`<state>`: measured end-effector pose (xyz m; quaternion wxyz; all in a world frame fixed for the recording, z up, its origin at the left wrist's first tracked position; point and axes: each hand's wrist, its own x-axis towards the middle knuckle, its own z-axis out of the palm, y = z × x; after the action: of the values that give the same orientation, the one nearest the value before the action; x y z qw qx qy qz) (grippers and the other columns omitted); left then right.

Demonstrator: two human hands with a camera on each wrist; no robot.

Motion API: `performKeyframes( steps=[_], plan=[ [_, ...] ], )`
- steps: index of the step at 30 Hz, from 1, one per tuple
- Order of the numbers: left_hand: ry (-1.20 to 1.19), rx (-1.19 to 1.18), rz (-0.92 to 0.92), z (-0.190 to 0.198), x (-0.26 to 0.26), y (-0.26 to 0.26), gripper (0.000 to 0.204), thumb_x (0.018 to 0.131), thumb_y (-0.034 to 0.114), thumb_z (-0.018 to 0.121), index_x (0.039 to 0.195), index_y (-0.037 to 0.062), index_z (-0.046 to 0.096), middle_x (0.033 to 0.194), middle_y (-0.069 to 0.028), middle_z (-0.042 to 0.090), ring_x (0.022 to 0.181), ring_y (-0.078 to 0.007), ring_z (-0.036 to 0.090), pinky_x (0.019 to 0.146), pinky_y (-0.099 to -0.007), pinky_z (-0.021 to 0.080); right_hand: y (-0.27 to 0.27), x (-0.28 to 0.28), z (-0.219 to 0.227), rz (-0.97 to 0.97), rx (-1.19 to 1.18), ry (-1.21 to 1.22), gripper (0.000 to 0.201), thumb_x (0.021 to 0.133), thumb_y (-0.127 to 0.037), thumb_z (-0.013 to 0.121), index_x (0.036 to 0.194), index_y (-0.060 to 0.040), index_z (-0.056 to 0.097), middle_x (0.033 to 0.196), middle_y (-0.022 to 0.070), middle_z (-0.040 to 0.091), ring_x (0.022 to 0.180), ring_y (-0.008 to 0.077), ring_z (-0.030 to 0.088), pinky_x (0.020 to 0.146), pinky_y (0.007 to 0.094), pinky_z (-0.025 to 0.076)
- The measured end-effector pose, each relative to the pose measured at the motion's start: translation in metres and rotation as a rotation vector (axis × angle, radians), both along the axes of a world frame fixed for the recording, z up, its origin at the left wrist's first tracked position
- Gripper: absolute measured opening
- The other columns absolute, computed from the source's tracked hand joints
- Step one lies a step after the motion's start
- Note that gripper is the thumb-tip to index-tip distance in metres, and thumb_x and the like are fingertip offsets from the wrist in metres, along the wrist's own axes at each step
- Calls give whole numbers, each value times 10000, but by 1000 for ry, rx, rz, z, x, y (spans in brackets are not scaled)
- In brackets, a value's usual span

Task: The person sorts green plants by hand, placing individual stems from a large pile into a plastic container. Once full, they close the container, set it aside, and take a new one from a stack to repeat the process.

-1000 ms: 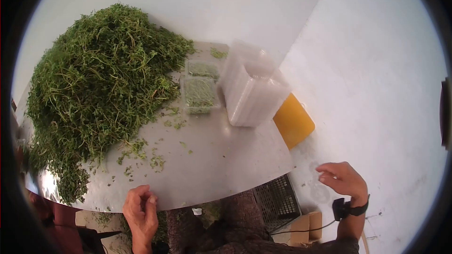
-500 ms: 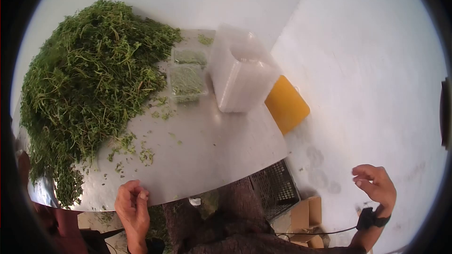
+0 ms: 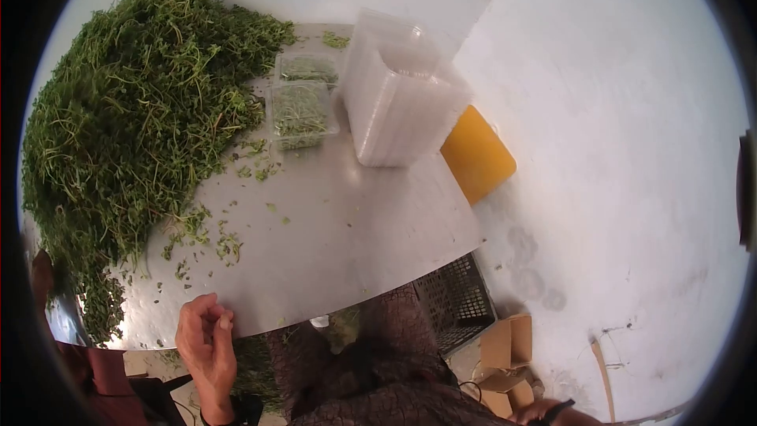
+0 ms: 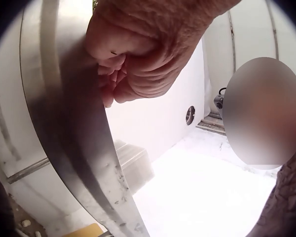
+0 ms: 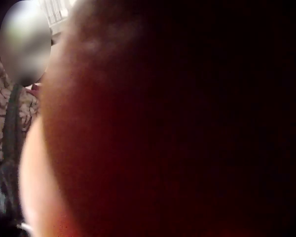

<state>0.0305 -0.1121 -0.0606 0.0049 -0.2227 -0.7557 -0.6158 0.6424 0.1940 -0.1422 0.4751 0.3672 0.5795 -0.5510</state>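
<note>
Left hand (image 3: 206, 335), fingers curled, is rested on near tabletop (image 3: 331, 229) edge, nothing gripped; right hand unreadable; packing judged paused, herb pile (image 3: 134, 118) reach required next

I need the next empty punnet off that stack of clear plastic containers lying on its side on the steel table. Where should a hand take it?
Judging by its pose, grip the stack of clear plastic containers at its near end, thumb and fingers across the outermost rim, coming from the bare table in front. The two filled punnets crowd its left side.
</note>
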Motion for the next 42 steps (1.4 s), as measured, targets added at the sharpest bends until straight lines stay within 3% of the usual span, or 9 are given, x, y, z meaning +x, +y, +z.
performKeyframes(
  steps=[5,12,18,23,31,34,36,42],
  plan=[
    [32,0,-14,0,0,0,244,869,-72,530,1108,-33,556,883,-87,541,731,-129,588,616,-230,472,6,83,-26,10,46,-44,447,825,-323,704,1112,13,638,1015,142,690,933,213,639,784,376,482],
    [34,-15,-19,-1,-1,-1,250,867,-78,517,1109,-28,558,862,-83,541,705,-128,579,595,-233,465,4,146,-23,-6,78,-129,406,840,-322,678,1087,-1,640,986,119,686,905,202,635,757,372,481],
    [32,-19,-6,-3,-2,-2,237,876,-59,536,1109,-21,561,844,-80,552,680,-128,578,594,-239,472,-17,79,-52,-12,75,-185,374,853,-321,656,1065,-13,641,961,99,683,882,192,632,734,368,480],
    [71,-19,17,-3,-2,-1,227,873,-59,560,1098,-25,566,846,-84,562,680,-136,587,602,-247,488,-28,47,-105,50,114,-203,349,864,-320,638,1046,-23,642,941,82,680,862,183,629,714,365,480],
    [128,-27,7,-3,-2,0,274,829,-106,562,1092,-30,571,863,-108,569,686,-161,599,602,-259,493,-23,-60,-171,148,193,-231,313,881,-319,608,1017,-39,643,908,55,676,830,170,625,683,361,478],
    [124,-40,9,-3,-2,-1,282,817,-114,565,1084,-25,578,865,-111,572,681,-168,598,600,-267,492,-6,-75,-167,170,204,-238,305,885,-319,601,1010,-43,644,900,49,675,823,167,623,675,360,478],
    [128,-40,27,-1,-1,2,278,815,-112,569,1077,-20,584,863,-109,575,681,-167,597,599,-267,490,33,-128,-121,-223,-553,-215,289,883,-278,514,961,-24,625,873,81,665,759,184,618,632,351,466],
    [178,-61,33,-3,-3,0,282,801,-101,597,1065,-4,599,861,-100,590,693,-168,598,595,-263,485,56,-148,-118,-57,-544,-193,295,879,-281,528,974,-20,627,890,90,666,777,195,620,647,356,466]
  ],
)
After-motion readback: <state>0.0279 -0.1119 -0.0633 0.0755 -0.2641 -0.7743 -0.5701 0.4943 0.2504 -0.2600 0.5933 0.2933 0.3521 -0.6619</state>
